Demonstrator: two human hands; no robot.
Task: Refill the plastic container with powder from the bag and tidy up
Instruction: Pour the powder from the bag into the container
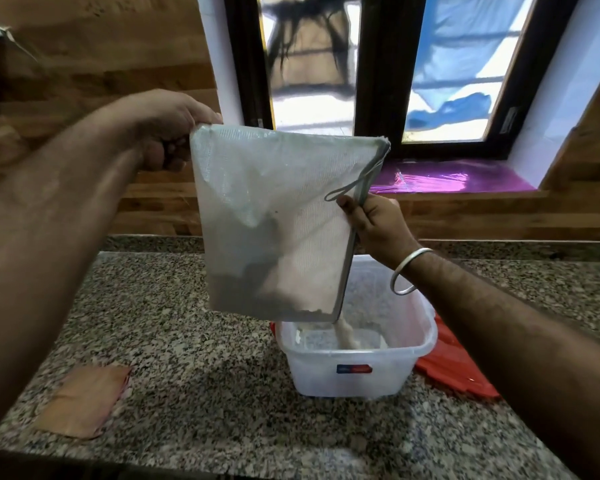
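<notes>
Both hands clamp a tipped bag (274, 220): left hand (167, 133) at top corner, right hand (374, 223) on side edge. Powder (345, 336) streams below grips into container (357, 368), prob. near-empty. Risk: bag swings, powder spills onto surface (194, 393).

Two hands: the left hand (167, 129) and the right hand (374, 226). One bag (274, 220). One stream of powder (345, 334). One container (357, 362). One red lid (454, 368). One brown paper piece (84, 398). One bangle (407, 270). One counter (205, 393). One window (378, 74) with two panes. One purple sheet (454, 176).
</notes>
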